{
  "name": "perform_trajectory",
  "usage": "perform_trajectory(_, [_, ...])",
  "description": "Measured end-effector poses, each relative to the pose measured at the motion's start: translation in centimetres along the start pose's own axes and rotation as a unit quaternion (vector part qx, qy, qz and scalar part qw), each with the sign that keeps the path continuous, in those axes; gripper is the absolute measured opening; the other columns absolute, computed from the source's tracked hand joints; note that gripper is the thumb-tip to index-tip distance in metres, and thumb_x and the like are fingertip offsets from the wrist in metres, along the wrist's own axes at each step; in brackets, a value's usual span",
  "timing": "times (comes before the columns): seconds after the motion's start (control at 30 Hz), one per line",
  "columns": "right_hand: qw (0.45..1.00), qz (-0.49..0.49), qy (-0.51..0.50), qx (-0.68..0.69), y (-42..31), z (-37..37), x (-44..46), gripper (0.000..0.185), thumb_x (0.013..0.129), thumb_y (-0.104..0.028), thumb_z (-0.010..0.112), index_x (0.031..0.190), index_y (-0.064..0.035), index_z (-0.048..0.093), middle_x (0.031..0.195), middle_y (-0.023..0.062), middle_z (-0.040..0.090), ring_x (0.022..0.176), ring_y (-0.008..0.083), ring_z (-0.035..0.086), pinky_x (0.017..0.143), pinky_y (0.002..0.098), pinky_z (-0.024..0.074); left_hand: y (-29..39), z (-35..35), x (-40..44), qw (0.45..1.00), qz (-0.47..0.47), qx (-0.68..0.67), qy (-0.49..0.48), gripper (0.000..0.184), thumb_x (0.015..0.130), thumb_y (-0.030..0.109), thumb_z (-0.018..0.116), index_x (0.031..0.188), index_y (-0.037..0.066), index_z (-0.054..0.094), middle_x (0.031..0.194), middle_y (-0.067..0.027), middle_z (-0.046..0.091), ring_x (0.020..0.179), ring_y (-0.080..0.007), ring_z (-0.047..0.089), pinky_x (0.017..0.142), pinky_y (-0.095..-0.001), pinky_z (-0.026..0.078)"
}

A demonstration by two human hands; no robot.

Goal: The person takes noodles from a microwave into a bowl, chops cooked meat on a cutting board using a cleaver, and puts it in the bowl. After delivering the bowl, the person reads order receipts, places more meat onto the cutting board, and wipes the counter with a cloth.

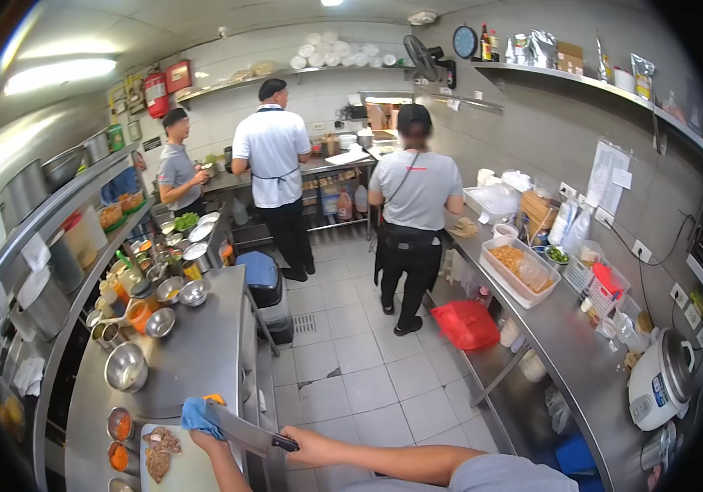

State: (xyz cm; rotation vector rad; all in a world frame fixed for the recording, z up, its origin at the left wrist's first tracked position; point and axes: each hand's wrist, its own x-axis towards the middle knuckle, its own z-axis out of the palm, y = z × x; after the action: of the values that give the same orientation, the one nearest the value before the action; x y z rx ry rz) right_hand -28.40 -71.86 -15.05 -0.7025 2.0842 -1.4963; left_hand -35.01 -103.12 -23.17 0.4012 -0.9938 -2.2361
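Note:
My right hand (309,445) is closed around the black handle of a broad-bladed kitchen knife (245,430). The blade points left, toward my left hand (206,440), which presses a blue cloth (198,415) against its far end. The cloth covers most of my left fingers. Something small and orange (216,399) shows just behind the cloth. Below and left of it, a pile of chopped brownish meat (161,453) lies on a white cutting board (183,476).
Metal bowls (126,366) and squeeze bottles (109,295) crowd the left steel counter (196,344). Three people (273,156) stand farther back. A blue-lidded bin (263,283) stands beside the counter. On the right counter are a food tub (520,271) and a rice cooker (659,381).

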Motion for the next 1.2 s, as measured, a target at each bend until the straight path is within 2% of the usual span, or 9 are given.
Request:
perform_trajectory(0.07, [0.993, 0.084, -0.025, 0.079, -0.4, -3.2, -1.9, 0.041, 0.096, -0.025, 0.072, 0.123, -0.0052, 0.049, 0.085, 0.0057, 0.060, 0.060, 0.0153, 0.059, 0.053, 0.0324, 0.0472, -2.0, 2.4, -0.3, 0.986, -0.119, -0.111, -0.047, 0.029, 0.105, 0.033, 0.055, 0.117, 0.010, 0.066, 0.105, -0.0086, 0.072, 0.092, -0.0223, 0.073, 0.081, -0.0398, 0.063])
perform_trajectory(0.17, [0.972, 0.099, -0.041, 0.208, 1.6, -6.5, -2.6, 0.035, 0.102, -0.034, 0.068, 0.120, -0.0106, 0.048, 0.079, -0.0006, 0.055, 0.052, 0.0053, 0.048, 0.043, 0.0248, 0.0417, -2.9, 8.4, -4.8, 0.978, -0.117, -0.068, -0.158, 0.029, 0.105, 0.034, 0.054, 0.118, 0.011, 0.067, 0.108, -0.0062, 0.073, 0.094, -0.0226, 0.073, 0.080, -0.0383, 0.063])
perform_trajectory(0.37, [0.929, 0.165, -0.053, 0.326, 7.0, -10.4, -0.4, 0.035, 0.105, -0.039, 0.064, 0.120, -0.0114, 0.049, 0.076, -0.0029, 0.054, 0.052, 0.0035, 0.045, 0.044, 0.0227, 0.0407, -4.8, 15.7, -8.3, 0.958, -0.245, -0.113, -0.098, 0.051, 0.104, 0.056, 0.043, 0.118, 0.014, 0.068, 0.114, -0.0056, 0.073, 0.107, -0.0266, 0.069, 0.092, -0.0449, 0.059])
perform_trajectory(0.5, [0.932, 0.157, -0.052, 0.321, 9.1, -11.5, 1.3, 0.036, 0.104, -0.039, 0.065, 0.121, -0.0114, 0.049, 0.076, -0.0018, 0.054, 0.053, 0.0046, 0.046, 0.045, 0.0235, 0.0419, -11.8, 9.0, -4.9, 0.954, -0.267, -0.126, -0.056, 0.055, 0.106, 0.057, 0.037, 0.124, 0.016, 0.068, 0.121, -0.0078, 0.072, 0.111, -0.0307, 0.068, 0.098, -0.0520, 0.056])
perform_trajectory(0.57, [0.936, 0.158, -0.021, 0.315, 10.1, -11.4, 2.8, 0.040, 0.102, -0.041, 0.068, 0.123, -0.0115, 0.049, 0.077, -0.0007, 0.055, 0.054, 0.0058, 0.047, 0.046, 0.0248, 0.0429, -9.1, 13.8, -8.7, 0.956, -0.273, -0.110, -0.009, 0.053, 0.106, 0.053, 0.032, 0.121, 0.015, 0.066, 0.111, -0.0076, 0.071, 0.101, -0.0265, 0.068, 0.087, -0.0479, 0.059])
perform_trajectory(0.6, [0.937, 0.163, -0.014, 0.307, 10.5, -11.3, 3.8, 0.041, 0.102, -0.041, 0.069, 0.123, -0.0113, 0.049, 0.077, -0.0003, 0.056, 0.054, 0.0067, 0.048, 0.046, 0.0256, 0.0435, -13.7, 7.4, -5.7, 0.941, -0.284, -0.154, -0.100, 0.050, 0.106, 0.048, 0.032, 0.124, 0.013, 0.063, 0.110, -0.0074, 0.069, 0.098, -0.0255, 0.068, 0.083, -0.0464, 0.059])
perform_trajectory(0.83, [0.938, 0.154, 0.109, 0.293, 11.3, -9.5, 10.0, 0.033, 0.101, -0.035, 0.069, 0.112, -0.0102, 0.050, 0.077, 0.0039, 0.058, 0.052, 0.0112, 0.052, 0.043, 0.0299, 0.0459, -9.1, 3.4, -7.6, 0.948, -0.306, 0.078, -0.042, 0.056, 0.103, 0.050, 0.052, 0.136, 0.006, 0.061, 0.129, -0.0107, 0.070, 0.114, -0.0287, 0.069, 0.101, -0.0447, 0.056])
perform_trajectory(1.1, [0.882, 0.272, 0.140, 0.358, 20.8, -8.7, 8.3, 0.023, 0.103, -0.026, 0.067, 0.101, -0.0126, 0.049, 0.072, 0.0026, 0.054, 0.051, 0.0107, 0.048, 0.044, 0.0280, 0.0435, 16.3, -10.6, -4.7, 0.992, -0.061, 0.018, 0.109, 0.055, 0.103, 0.051, 0.056, 0.132, 0.005, 0.063, 0.122, -0.0117, 0.072, 0.109, -0.0260, 0.070, 0.098, -0.0417, 0.057])
perform_trajectory(1.2, [0.872, 0.349, 0.115, 0.323, 24.3, -6.4, 5.4, 0.022, 0.103, -0.025, 0.067, 0.100, -0.0120, 0.049, 0.071, 0.0037, 0.054, 0.049, 0.0124, 0.049, 0.043, 0.0303, 0.0450, 21.2, -19.0, -4.7, 0.961, 0.069, 0.185, 0.196, 0.050, 0.102, 0.042, 0.064, 0.130, 0.001, 0.062, 0.116, -0.0139, 0.072, 0.102, -0.0262, 0.071, 0.093, -0.0392, 0.057])
